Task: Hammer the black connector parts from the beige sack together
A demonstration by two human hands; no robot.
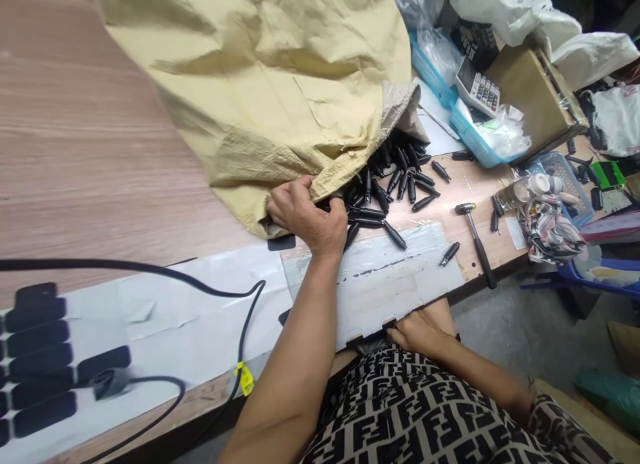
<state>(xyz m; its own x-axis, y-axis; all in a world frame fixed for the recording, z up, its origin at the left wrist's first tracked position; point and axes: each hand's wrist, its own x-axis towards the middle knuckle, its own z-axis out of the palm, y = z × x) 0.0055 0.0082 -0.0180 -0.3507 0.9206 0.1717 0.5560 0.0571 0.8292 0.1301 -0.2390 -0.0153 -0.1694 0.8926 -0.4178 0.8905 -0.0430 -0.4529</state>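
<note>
My left hand [311, 216] is closed on the folded edge of a big yellow woven sack [280, 84] lying on the table. From the sack's mouth, many small black pen-like parts [403, 164] with pointed metal tips spill onto the wood. A few of them, such as one loose black part [450, 254], lie apart on a pale board [400, 277] at the table's front. Down at that board's near edge, just above my lap, sits my right hand [417, 331] with its fingers curled; what they hold, if anything, is hidden.
A small hammer [475, 244] lies right of the board. Beyond it are a clear bottle [523, 189], a patterned cloth [547, 231] and a blue basket [480, 144] with a calculator [477, 87]. Black cable [200, 285] and dark flat pads [40, 357] lie on the left.
</note>
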